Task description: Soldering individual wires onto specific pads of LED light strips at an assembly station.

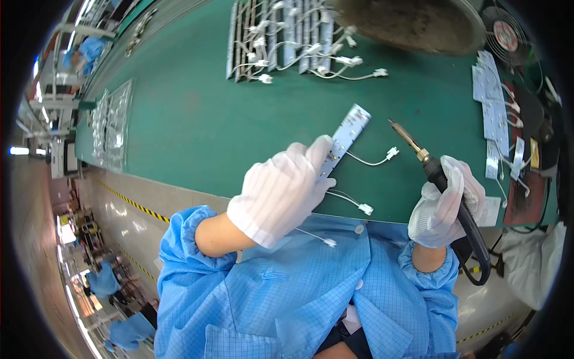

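Note:
My left hand [284, 179], in a white striped glove, is closed around a narrow pale-blue LED circuit board [351, 130], holding it tilted over the near edge of the bench. Thin white wires with small white connectors [391, 154] trail from around the board; one hangs below my hand in front of the blue smock. In my gloved right hand [445, 203] is a soldering iron [438, 175], gripped by its black handle. Its metal tip points up and left, apart from the board. The cord end of the iron curves down past my wrist.
Rows of LED strips [281, 36] with wires and connectors lie at the far middle, beside a large dark round pan-like object [412, 24]. More pale-blue boards [493, 105] and a fan [508, 36] are on the right. Clear plastic packs [112, 127] lie at the left edge of the green bench [185, 125].

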Tool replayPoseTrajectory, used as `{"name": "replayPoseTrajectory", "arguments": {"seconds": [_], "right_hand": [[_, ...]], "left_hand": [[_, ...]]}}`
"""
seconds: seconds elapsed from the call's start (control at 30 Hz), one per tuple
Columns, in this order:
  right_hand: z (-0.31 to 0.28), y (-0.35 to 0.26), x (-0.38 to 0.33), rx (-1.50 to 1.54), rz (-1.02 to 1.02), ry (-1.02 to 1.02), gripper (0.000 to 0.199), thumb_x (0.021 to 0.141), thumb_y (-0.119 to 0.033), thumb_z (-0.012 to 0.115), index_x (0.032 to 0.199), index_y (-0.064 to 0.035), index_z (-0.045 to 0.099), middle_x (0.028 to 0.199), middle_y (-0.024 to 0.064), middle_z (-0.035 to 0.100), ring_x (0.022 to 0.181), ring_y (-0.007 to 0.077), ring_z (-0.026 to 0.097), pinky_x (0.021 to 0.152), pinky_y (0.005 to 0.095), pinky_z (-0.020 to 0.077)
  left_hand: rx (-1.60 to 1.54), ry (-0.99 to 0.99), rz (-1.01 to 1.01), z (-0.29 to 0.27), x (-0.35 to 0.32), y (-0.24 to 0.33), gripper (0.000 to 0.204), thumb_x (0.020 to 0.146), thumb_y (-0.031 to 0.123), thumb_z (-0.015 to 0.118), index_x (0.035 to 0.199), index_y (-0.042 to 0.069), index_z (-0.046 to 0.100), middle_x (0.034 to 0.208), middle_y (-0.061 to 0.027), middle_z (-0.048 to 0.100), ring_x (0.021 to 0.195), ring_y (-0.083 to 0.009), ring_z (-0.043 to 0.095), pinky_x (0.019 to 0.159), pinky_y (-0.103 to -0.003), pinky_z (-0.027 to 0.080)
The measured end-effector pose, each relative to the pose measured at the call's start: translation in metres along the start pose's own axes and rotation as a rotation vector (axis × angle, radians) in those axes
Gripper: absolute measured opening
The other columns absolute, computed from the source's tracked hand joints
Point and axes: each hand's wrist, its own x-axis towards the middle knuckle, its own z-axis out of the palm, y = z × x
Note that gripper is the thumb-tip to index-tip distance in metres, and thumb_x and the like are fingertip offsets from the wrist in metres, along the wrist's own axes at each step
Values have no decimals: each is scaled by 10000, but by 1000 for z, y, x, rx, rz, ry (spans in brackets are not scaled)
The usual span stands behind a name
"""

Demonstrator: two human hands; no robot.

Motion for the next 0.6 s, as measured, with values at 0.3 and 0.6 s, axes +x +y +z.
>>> {"name": "replayPoseTrajectory", "arguments": {"seconds": [0.3,0.6], "right_hand": [[-3,-10,1,-77,212,-14,165,842,13,544,997,56,581,912,129,610,819,230,602,713,288,527],[2,-13,2,210,399,103,132,857,-8,479,914,74,565,804,152,613,627,171,557,537,254,455]], "left_hand": [[-487,-244,-231,-93,-27,-109,357,791,203,649,1103,34,604,850,-116,680,713,-212,657,651,-315,520],[225,301,-900,-62,26,-297,326,824,326,577,1016,75,659,999,-158,656,948,-313,618,854,-383,466]]}}
